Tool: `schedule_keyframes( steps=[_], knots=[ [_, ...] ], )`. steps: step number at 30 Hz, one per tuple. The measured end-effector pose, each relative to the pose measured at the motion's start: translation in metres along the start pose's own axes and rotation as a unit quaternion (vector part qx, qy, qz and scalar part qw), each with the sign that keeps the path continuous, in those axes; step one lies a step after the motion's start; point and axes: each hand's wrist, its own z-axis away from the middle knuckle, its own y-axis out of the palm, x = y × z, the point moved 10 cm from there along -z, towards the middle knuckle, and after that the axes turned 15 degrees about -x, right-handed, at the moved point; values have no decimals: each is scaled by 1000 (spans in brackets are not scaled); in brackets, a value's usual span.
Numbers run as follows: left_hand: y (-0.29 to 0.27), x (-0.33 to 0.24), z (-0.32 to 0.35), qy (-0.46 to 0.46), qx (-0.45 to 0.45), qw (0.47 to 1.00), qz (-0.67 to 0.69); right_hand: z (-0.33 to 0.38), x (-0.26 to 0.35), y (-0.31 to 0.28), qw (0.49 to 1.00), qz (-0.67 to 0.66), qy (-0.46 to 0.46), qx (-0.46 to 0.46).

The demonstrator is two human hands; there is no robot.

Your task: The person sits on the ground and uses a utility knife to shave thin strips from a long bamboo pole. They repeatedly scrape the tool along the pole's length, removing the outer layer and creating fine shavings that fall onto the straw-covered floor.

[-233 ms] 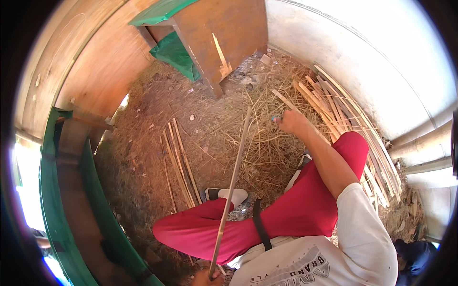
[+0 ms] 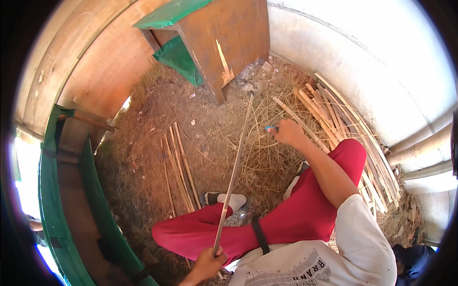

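Note:
My left hand, low in the view beside my left thigh, is closed round the near end of a long thin bamboo strip. The strip slants up and away over my left leg, its far end above the straw-littered ground. My right hand is closed on a small blue thing that pokes out past the fingers. It hovers above the pile of shavings, to the right of the strip and apart from it. Most of the blue thing is hidden in the fist, so its kind does not show.
Cut strips lie heaped at the right along a pale wall. Several more strips lie on the ground at the left. A brown wooden desk with green covering stands at the back. A green-edged bench curves along the left.
My left hand has come farther into view, moving forward, and the strip has shifted away from me with it. My right hand sits slightly nearer, the blue thing showing more clearly.

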Motion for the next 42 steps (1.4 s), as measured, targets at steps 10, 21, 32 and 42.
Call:
schedule_keyframes(
  steps=[10, 21, 32, 42],
  knots=[
    [34, -49, -71, 113, -13, 993, 27, 21, 40, -24, 983, -177, -48, 11],
    [59, -64, -109, 123, -9, 991, 50, 70, 84, -28, 983, -51, -177, -16],
    [69, -93, -107, 199, -86, 975, -44, 80, 86, -10, 981, 17, -192, 34],
    [73, -108, -93, 167, -69, 980, -85, 70, 69, 3, 979, 45, -189, -59]
  ],
)
